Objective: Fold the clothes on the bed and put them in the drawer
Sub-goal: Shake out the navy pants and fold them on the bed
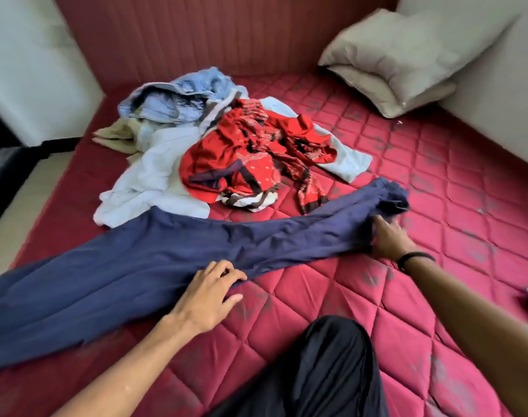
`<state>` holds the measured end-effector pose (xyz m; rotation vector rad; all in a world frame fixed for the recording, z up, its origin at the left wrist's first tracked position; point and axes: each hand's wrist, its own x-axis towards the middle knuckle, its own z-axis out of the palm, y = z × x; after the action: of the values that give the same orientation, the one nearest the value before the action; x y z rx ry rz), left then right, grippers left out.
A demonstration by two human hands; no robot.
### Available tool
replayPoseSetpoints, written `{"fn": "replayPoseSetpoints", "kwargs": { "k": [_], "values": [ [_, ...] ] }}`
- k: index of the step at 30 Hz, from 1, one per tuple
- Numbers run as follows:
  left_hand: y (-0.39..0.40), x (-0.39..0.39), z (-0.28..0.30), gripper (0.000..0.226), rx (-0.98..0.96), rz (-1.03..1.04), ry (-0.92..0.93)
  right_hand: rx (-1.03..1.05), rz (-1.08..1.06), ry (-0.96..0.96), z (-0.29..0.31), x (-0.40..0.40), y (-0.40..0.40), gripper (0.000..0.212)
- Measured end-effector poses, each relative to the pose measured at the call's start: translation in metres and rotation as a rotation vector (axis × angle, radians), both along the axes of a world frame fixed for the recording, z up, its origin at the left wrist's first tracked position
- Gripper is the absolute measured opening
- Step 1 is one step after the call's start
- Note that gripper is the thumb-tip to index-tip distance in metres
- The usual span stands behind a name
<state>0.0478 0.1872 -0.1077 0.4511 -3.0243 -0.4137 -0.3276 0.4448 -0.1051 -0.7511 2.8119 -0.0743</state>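
Red mattress (362, 296), navy trousers (136, 266) lying lengthwise left-to-right, slightly diagonal

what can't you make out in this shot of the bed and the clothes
Head view, the only one:
- Navy garment: its left end runs off the frame edge.
- Pile: pieces overlap, so their number is unclear; the red garment covers part of the pale blue one.
- Right hand: fingertips blurred and sunk in navy folds, grip unclear.
- Left hand: what its fingertips do on the cloth edge is unclear.
- Drawer: not in view.
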Motion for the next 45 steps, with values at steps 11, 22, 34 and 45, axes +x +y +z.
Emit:
{"fn": "replayPoseSetpoints", "kwargs": {
  "k": [11,22,34,45],
  "values": [
    [-0.048,0.118,0.087,0.048,0.137,0.176,-0.386,0.311,0.260,-0.091,0.070,0.129,-0.040,0.064],
    [-0.047,0.022,0.196,0.013,0.065,0.131,0.062,-0.045,0.431,-0.138,0.178,0.195,-0.153,0.040],
    [-0.070,-0.133,0.074,0.012,0.182,0.024,-0.060,0.032,0.191,0.083,0.154,-0.004,-0.062,0.036],
    [-0.077,-0.190,-0.012,0.012,0.432,-0.061,0.033,0.243,0.260,0.092,0.029,-0.131,-0.035,0.036]
  ]
}}
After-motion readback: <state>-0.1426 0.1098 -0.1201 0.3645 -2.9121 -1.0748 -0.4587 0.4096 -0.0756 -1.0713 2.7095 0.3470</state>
